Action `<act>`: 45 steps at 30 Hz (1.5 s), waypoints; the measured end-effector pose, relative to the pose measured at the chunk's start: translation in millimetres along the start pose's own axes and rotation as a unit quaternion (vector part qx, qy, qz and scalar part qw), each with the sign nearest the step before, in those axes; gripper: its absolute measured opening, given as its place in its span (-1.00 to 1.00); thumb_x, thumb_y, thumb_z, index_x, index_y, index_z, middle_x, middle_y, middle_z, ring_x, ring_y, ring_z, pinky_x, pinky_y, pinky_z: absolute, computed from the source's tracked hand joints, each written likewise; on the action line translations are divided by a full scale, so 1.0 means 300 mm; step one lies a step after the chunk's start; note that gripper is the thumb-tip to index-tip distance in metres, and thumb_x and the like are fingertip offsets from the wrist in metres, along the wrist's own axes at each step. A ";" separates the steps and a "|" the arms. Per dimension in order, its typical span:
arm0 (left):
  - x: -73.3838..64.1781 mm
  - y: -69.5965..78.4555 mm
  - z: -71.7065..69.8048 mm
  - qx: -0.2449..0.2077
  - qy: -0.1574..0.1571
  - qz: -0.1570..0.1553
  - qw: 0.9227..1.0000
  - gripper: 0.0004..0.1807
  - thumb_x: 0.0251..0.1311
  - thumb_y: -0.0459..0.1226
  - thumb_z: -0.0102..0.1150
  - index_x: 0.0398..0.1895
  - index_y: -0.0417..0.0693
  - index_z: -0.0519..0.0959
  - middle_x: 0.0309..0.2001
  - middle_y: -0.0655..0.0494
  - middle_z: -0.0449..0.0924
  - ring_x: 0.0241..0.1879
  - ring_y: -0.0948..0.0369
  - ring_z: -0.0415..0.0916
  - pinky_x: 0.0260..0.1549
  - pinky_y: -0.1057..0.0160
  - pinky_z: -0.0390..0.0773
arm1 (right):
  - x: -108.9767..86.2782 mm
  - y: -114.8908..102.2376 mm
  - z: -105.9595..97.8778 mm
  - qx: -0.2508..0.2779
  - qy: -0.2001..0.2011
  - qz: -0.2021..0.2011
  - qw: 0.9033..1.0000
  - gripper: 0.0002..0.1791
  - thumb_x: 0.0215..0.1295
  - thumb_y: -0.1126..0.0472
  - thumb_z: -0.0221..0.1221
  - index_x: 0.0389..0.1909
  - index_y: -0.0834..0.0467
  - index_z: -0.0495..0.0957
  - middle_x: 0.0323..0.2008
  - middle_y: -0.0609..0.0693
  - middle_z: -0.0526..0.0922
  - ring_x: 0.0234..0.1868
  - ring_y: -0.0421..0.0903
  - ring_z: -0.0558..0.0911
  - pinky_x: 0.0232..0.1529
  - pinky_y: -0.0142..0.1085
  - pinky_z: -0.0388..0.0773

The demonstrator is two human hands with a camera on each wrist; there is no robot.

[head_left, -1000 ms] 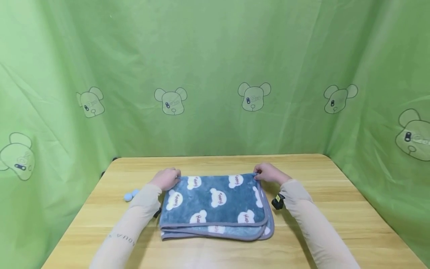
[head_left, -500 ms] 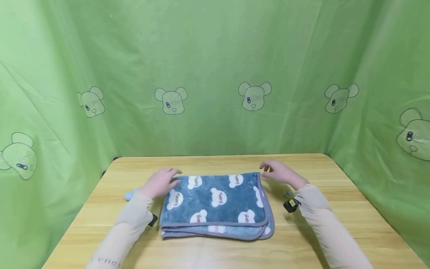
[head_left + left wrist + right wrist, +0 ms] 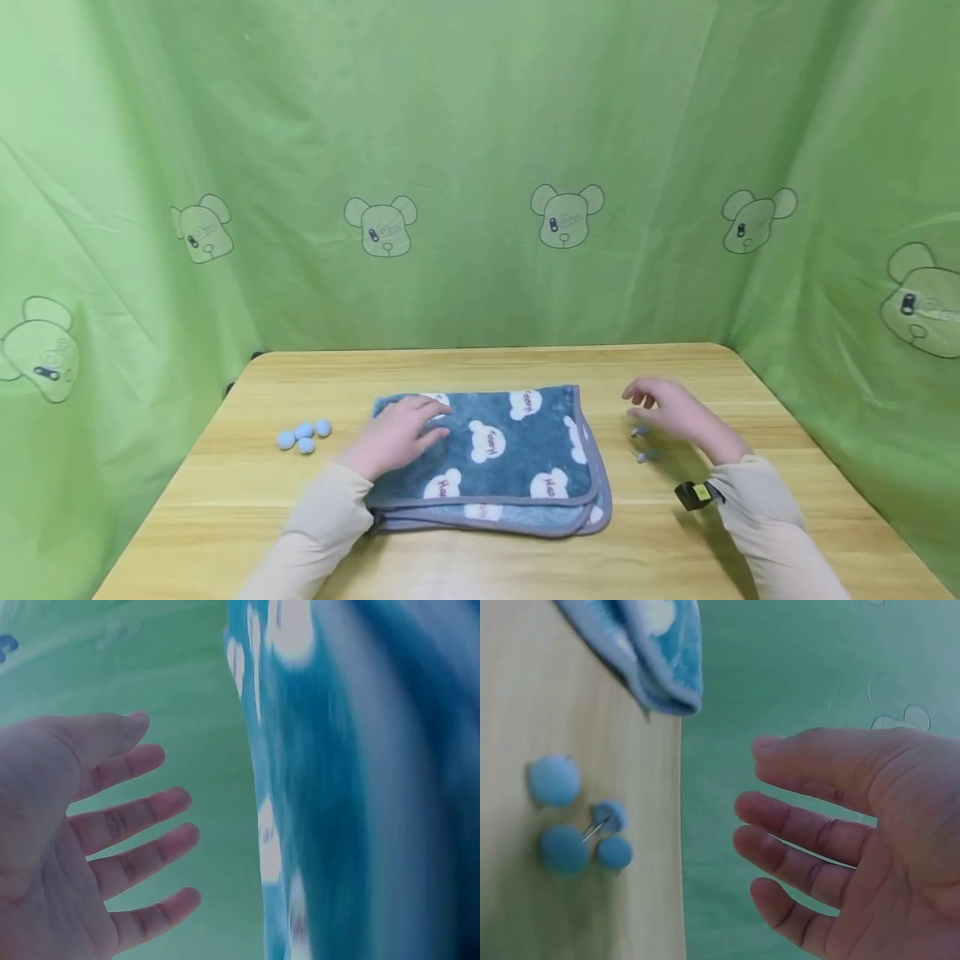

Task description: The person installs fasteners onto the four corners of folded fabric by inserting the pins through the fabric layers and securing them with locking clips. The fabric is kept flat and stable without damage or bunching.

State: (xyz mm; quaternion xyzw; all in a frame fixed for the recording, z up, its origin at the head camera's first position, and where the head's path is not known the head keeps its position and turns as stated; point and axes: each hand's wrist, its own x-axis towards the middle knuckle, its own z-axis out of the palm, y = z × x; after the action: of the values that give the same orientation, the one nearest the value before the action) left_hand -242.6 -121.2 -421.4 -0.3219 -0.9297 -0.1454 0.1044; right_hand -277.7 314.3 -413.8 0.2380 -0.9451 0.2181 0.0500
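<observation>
A folded teal blanket [image 3: 517, 454] with white bear heads and a grey-blue edge lies flat on the table. Over its left part hovers my left hand [image 3: 397, 437], fingers loosely spread; the left wrist view shows that hand [image 3: 82, 817] holding nothing, apart from the blanket [image 3: 315, 787]. To the blanket's right, my right hand [image 3: 671, 408] is in the air with fingers slightly bent and nothing in them. Under it lie small blue round-headed pieces [image 3: 642, 457]. In the right wrist view one blue piece [image 3: 610, 815] shows a thin metal pin.
Several light blue round pieces [image 3: 303, 430] lie in a cluster on the wooden table [image 3: 225, 483], left of the blanket. Green curtains [image 3: 480, 125] with bear-head drawings hang behind and at both sides.
Both hands have let go of the blanket's far corners. My left hand has moved right over the blanket, uncovering the left cluster. My right hand has moved right, away from it.
</observation>
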 end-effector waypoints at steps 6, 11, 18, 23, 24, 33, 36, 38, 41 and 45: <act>0.039 0.088 0.054 0.011 -0.015 0.050 0.999 -0.65 0.32 -0.08 0.14 0.10 0.02 0.57 0.03 0.10 0.65 0.04 0.13 0.59 0.07 0.08 0.56 | -0.056 0.020 0.023 0.029 -0.056 0.008 0.998 -0.83 0.03 0.40 0.28 -0.30 0.22 0.60 -0.43 -0.06 0.61 -0.42 -0.32 0.45 -0.41 -0.42 0.44; 0.080 0.166 0.098 0.018 -0.040 0.084 0.996 -0.66 0.33 -0.07 0.13 0.11 0.06 0.57 0.04 0.13 0.65 0.04 0.15 0.58 0.05 0.15 0.57 | -0.086 0.009 0.038 0.072 -0.119 0.005 0.990 -0.80 -0.08 0.46 0.30 -0.38 0.20 0.60 -0.43 0.01 0.63 -0.38 -0.26 0.49 -0.38 -0.41 0.48; 0.131 0.276 0.184 0.023 -0.066 0.129 0.989 -0.70 0.31 -0.03 0.15 0.05 0.18 0.60 -0.04 0.25 0.64 -0.03 0.29 0.58 0.04 0.31 0.53 | -0.098 -0.001 0.047 0.091 -0.148 0.017 0.985 -0.80 -0.08 0.50 0.27 -0.41 0.20 0.59 -0.41 0.01 0.64 -0.35 -0.18 0.52 -0.34 -0.41 0.49; 0.132 0.323 0.229 0.027 -0.090 0.139 0.986 -0.76 0.24 0.04 0.20 -0.06 0.31 0.62 -0.10 0.34 0.60 -0.10 0.34 0.50 -0.19 0.38 0.49 | -0.100 -0.002 0.054 0.085 -0.148 0.008 0.985 -0.80 -0.07 0.51 0.26 -0.44 0.18 0.58 -0.43 -0.01 0.63 -0.38 -0.21 0.51 -0.36 -0.42 0.49; 0.130 0.328 0.234 0.029 -0.095 0.136 0.986 -0.76 0.22 0.06 0.22 -0.08 0.34 0.62 -0.10 0.35 0.59 -0.10 0.34 0.48 -0.22 0.38 0.46 | -0.100 -0.002 0.055 0.084 -0.148 0.007 0.985 -0.81 -0.07 0.50 0.26 -0.44 0.18 0.58 -0.44 -0.02 0.63 -0.38 -0.22 0.50 -0.36 -0.43 0.48; 0.119 0.344 0.249 0.037 -0.107 0.113 0.987 -0.72 0.14 0.11 0.27 -0.10 0.36 0.61 -0.09 0.32 0.57 -0.12 0.29 0.43 -0.24 0.35 0.40 | -0.098 0.002 0.076 0.081 -0.144 -0.005 0.986 -0.81 -0.09 0.52 0.25 -0.50 0.18 0.57 -0.49 -0.06 0.62 -0.41 -0.29 0.48 -0.38 -0.44 0.47; 0.117 0.348 0.249 0.037 -0.108 0.107 0.988 -0.74 0.17 0.09 0.25 -0.10 0.35 0.62 -0.08 0.32 0.57 -0.12 0.28 0.44 -0.24 0.35 0.41 | -0.094 0.005 0.084 0.074 -0.141 -0.013 0.987 -0.83 -0.07 0.51 0.25 -0.51 0.18 0.57 -0.51 -0.06 0.60 -0.43 -0.33 0.46 -0.40 -0.44 0.46; 0.117 0.350 0.249 0.037 -0.107 0.104 0.988 -0.76 0.20 0.07 0.23 -0.09 0.35 0.62 -0.07 0.32 0.58 -0.12 0.27 0.45 -0.22 0.33 0.43 | -0.090 0.007 0.088 0.069 -0.138 -0.015 0.988 -0.83 -0.07 0.51 0.25 -0.52 0.18 0.57 -0.52 -0.06 0.60 -0.43 -0.34 0.44 -0.40 -0.45 0.44; 0.119 0.353 0.250 0.037 -0.102 0.104 0.989 -0.79 0.25 0.02 0.19 -0.08 0.33 0.64 -0.08 0.31 0.60 -0.11 0.26 0.48 -0.21 0.32 0.46 | -0.087 0.007 0.092 0.066 -0.134 -0.016 0.989 -0.83 -0.06 0.51 0.24 -0.52 0.18 0.57 -0.52 -0.07 0.59 -0.44 -0.35 0.43 -0.41 -0.45 0.43; 0.122 0.353 0.254 0.038 -0.089 0.109 0.989 -0.81 0.29 -0.03 0.16 -0.09 0.29 0.65 -0.11 0.31 0.63 -0.14 0.26 0.51 -0.25 0.33 0.47 | -0.089 0.008 0.095 0.068 -0.132 -0.011 0.989 -0.82 -0.07 0.51 0.24 -0.51 0.17 0.57 -0.52 -0.07 0.58 -0.45 -0.35 0.42 -0.42 -0.45 0.42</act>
State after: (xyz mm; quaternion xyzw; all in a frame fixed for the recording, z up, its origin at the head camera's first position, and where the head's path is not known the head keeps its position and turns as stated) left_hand -211.9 4.8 -460.7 -0.4284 -0.8997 -0.0687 0.0487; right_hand -254.9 315.3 -445.7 0.2784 -0.9235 0.2484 -0.0887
